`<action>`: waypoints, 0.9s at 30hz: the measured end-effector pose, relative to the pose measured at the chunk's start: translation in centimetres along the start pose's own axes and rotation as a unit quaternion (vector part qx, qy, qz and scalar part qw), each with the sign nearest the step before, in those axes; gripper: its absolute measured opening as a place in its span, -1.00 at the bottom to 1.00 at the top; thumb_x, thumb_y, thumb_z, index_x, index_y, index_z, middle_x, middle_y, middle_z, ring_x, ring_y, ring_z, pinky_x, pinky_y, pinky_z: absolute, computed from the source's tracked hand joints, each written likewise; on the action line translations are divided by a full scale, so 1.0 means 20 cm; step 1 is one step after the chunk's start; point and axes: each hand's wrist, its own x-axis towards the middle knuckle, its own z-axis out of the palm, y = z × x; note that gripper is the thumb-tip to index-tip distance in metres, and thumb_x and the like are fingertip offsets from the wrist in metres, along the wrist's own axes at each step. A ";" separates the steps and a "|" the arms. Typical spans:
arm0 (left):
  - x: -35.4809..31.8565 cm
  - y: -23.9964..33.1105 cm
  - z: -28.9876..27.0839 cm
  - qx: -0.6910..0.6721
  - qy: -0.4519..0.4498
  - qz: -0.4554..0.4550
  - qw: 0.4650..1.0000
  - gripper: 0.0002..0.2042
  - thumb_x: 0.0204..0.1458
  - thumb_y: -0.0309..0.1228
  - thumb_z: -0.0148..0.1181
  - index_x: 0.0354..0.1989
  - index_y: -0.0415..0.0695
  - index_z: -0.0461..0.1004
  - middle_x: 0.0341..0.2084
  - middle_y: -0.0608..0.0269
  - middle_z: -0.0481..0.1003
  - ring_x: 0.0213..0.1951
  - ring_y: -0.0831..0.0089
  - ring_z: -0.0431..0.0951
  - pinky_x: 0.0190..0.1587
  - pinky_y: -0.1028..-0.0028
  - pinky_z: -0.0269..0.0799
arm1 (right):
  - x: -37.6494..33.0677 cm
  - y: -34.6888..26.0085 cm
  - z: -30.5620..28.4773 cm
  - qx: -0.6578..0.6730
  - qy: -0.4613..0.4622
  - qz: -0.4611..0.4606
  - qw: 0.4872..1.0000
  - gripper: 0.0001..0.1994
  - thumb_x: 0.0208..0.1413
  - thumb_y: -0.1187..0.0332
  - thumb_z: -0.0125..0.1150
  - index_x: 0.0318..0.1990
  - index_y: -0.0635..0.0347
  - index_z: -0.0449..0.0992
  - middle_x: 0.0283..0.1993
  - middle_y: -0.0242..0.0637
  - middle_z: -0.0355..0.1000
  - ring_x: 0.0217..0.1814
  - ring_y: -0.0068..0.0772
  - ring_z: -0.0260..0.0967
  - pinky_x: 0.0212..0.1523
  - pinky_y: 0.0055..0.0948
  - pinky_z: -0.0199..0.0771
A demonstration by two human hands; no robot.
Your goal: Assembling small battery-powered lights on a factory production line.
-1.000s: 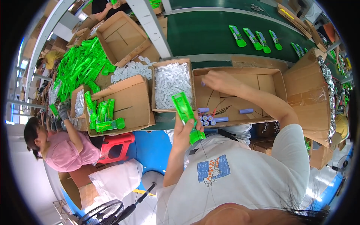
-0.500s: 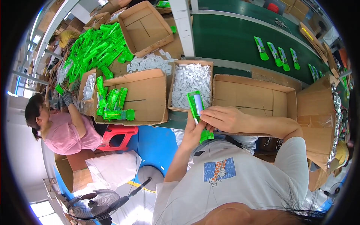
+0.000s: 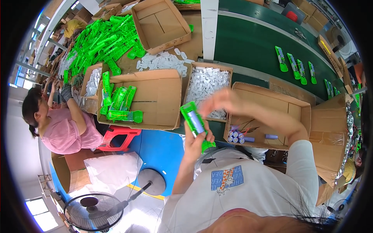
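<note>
My left hand (image 3: 195,142) is closed around a green plastic housing (image 3: 187,107), long and open on its upper side. Inside the housing lies a lavender cylindrical battery (image 3: 195,121), with my thumb near its lower end. My right hand (image 3: 224,103) is apart from the housing, over the box of small white plastic parts (image 3: 210,79). Motion smears its fingers, so whether it holds anything is unclear. Several lavender batteries (image 3: 236,136) and thin wires sit in the cardboard tray (image 3: 285,101) under my right forearm.
On the left, a cardboard tray (image 3: 155,125) holds several green housings (image 3: 121,99). Behind it are a heap of green parts (image 3: 105,40) and loose white pieces (image 3: 161,62). Green assemblies (image 3: 281,59) rest on the green belt (image 3: 244,42). A co-worker (image 3: 62,134) sits at left; a fan (image 3: 93,211) stands below.
My right hand has left the housing and moved up and right, over the white parts. The left hand has shifted slightly left with the housing. The batteries in the right tray have come into view.
</note>
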 end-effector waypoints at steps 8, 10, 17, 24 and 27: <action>-0.06 0.04 -0.02 -0.076 0.083 -0.007 0.994 -0.60 0.09 -0.59 -0.08 0.10 0.00 0.09 -0.17 0.14 0.28 -0.40 0.41 0.34 -0.31 0.32 0.39 | 0.31 0.14 -0.13 -0.642 0.040 -0.081 0.762 -0.93 -0.10 0.50 0.22 -0.41 0.19 0.50 -0.17 -0.28 0.34 -0.17 -0.20 0.41 -0.29 -0.22 0.48; -0.07 0.02 -0.01 -0.078 0.096 -0.017 0.992 -0.61 0.10 -0.58 -0.08 0.10 0.00 0.09 -0.18 0.14 0.28 -0.39 0.40 0.35 -0.31 0.32 0.39 | 0.28 0.13 -0.12 -0.647 0.043 -0.090 0.756 -0.94 -0.11 0.49 0.22 -0.46 0.20 0.46 -0.24 -0.26 0.35 -0.20 -0.18 0.41 -0.31 -0.20 0.47; -0.04 -0.04 0.00 -0.152 0.052 -0.058 0.985 -0.53 -0.03 -0.51 -0.02 0.12 -0.03 0.12 -0.17 0.14 0.31 -0.37 0.37 0.38 -0.29 0.29 0.41 | 0.32 0.17 -0.10 -0.673 0.021 -0.174 0.718 -0.93 -0.04 0.42 0.10 -0.46 0.21 0.45 -0.39 -0.22 0.35 -0.30 -0.13 0.43 -0.32 -0.19 0.48; -0.07 -0.05 -0.02 -0.096 0.083 -0.061 0.990 -0.52 -0.07 -0.45 -0.01 0.10 -0.07 0.13 -0.18 0.12 0.32 -0.37 0.34 0.41 -0.28 0.27 0.42 | 0.29 0.10 -0.18 -0.711 -0.053 -0.124 0.691 -0.92 -0.07 0.43 0.17 -0.42 0.23 0.44 -0.35 -0.22 0.36 -0.19 -0.15 0.42 -0.27 -0.20 0.45; -0.08 -0.06 -0.02 -0.134 0.067 -0.070 0.986 -0.54 -0.07 -0.44 -0.01 0.08 -0.08 0.14 -0.17 0.12 0.32 -0.38 0.34 0.41 -0.28 0.28 0.44 | 0.22 -0.01 -0.15 -0.526 0.039 -0.087 0.845 -0.84 -0.10 0.45 0.35 -0.38 0.19 0.46 -0.30 -0.28 0.42 -0.19 -0.18 0.41 -0.22 -0.28 0.40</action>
